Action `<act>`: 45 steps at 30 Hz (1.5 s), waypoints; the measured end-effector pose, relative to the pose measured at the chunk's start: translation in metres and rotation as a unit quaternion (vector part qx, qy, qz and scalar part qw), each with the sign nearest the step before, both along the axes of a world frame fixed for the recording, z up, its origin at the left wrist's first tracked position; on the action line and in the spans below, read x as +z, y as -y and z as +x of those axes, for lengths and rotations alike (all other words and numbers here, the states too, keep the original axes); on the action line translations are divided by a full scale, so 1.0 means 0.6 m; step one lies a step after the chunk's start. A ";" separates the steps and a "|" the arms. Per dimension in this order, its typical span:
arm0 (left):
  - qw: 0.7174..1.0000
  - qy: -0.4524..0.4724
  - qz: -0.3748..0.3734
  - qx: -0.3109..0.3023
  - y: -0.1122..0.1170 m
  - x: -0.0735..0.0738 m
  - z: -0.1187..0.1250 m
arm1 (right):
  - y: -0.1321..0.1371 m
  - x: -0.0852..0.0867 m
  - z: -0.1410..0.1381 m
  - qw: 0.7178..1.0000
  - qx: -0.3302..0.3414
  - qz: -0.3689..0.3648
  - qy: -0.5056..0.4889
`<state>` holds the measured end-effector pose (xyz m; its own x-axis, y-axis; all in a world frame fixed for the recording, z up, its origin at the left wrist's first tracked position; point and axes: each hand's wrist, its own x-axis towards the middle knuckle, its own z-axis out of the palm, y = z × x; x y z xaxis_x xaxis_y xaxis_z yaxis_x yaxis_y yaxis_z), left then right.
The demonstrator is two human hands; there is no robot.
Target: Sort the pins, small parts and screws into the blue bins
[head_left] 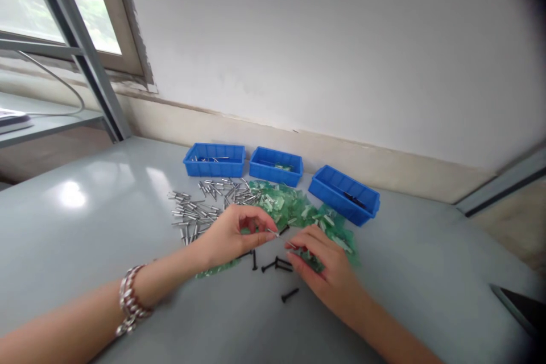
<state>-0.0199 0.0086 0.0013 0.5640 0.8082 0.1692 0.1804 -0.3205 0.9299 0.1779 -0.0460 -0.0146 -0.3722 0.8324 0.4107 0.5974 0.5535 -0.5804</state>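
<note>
Between thumb and fingertips, my left hand pinches a small silver blind rivet. My right hand faces it a short way to the right, its fingertips closed on a thin silvery piece; whether that is the same rivet's far end or a second one, I cannot tell. Several loose silver rivets lie in a pile behind and left of my left hand. Small green plastic bags are heaped behind both hands. Several black screws are scattered on the table between and in front of them.
Along the wall stand three blue bins: the left bin holds some rivets, the middle bin some green pieces, the right bin black screws. The grey table carries everything. A dark object sits at the right edge.
</note>
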 end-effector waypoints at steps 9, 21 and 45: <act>1.000 -0.010 -0.019 0.006 -0.003 -0.009 0.001 | 0.001 0.001 -0.002 1.000 0.013 0.010 -0.025; 0.999 -0.041 0.007 0.011 0.000 -0.005 0.003 | -0.001 0.001 -0.004 1.000 0.007 -0.004 -0.029; 0.985 -0.117 0.125 -0.006 0.002 -0.007 0.000 | -0.007 -0.007 0.004 0.996 -0.037 0.076 0.000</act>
<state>-0.0197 0.0077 -0.0029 0.6201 0.7513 0.2258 0.3761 -0.5373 0.7549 0.1803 -0.0420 -0.0186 -0.3126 0.7858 0.5337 0.6401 0.5894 -0.4929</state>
